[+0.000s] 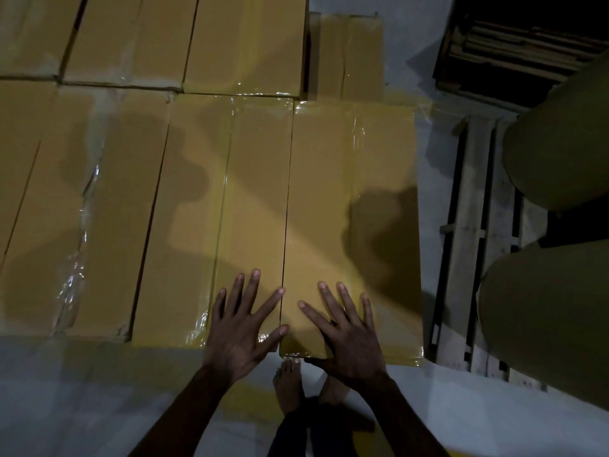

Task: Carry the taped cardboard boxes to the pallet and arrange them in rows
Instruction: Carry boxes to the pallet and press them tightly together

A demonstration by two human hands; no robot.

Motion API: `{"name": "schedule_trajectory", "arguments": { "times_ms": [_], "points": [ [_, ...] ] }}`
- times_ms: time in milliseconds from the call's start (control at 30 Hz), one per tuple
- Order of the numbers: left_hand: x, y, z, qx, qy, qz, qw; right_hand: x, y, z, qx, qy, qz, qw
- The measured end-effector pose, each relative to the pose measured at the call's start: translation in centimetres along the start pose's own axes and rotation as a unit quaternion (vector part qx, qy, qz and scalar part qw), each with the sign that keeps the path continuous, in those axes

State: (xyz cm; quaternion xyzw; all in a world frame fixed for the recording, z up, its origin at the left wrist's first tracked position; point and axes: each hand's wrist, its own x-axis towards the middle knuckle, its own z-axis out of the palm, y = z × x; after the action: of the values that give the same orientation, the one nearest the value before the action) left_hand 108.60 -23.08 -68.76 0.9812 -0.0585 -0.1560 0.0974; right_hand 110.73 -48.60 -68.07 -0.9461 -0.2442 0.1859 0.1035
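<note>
Several long taped cardboard boxes lie side by side in rows below me. The rightmost box of the near row point(352, 209) sits flush against its neighbour point(227, 209). My left hand point(244, 328) lies flat with spread fingers on the near end of the neighbour box. My right hand point(346, 331) lies flat with spread fingers on the near end of the rightmost box. A further row of boxes point(244, 44) fills the top of the view. The pallet under the boxes is hidden.
A bare wooden pallet point(474, 245) lies on the grey floor to the right. Large brown paper rolls point(557, 311) stand at the right edge. A dark stack of flat cardboard point(514, 51) is at top right. My bare feet point(290, 387) stand near the box ends.
</note>
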Motion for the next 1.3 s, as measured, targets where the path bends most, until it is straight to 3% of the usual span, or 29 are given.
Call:
{"name": "schedule_trajectory", "arguments": {
  "times_ms": [467,667,800,1100,1300],
  "points": [
    [-0.1,-0.2,-0.1,0.02,-0.006,0.02,1.0,-0.1,0.3,0.3,0.014,0.025,-0.015,0.999],
    [0.3,0.2,-3.7,-0.062,-0.048,-0.008,0.997,-0.3,-0.3,-3.1,0.091,-0.037,0.019,0.995],
    [-0.1,1.3,-9.2,-0.112,-0.06,-0.013,0.992,-1.3,-1.6,-8.7,0.121,-0.013,0.044,0.992],
    [-6.0,5.9,-25.0,-0.193,0.053,-0.024,0.979,-3.8,-7.4,-27.3,0.111,0.049,-0.05,0.991],
    [-14.4,5.6,-31.2,-0.265,0.169,-0.06,0.948,-5.2,-15.5,-33.1,0.116,0.07,-0.138,0.981]
  ]
}}
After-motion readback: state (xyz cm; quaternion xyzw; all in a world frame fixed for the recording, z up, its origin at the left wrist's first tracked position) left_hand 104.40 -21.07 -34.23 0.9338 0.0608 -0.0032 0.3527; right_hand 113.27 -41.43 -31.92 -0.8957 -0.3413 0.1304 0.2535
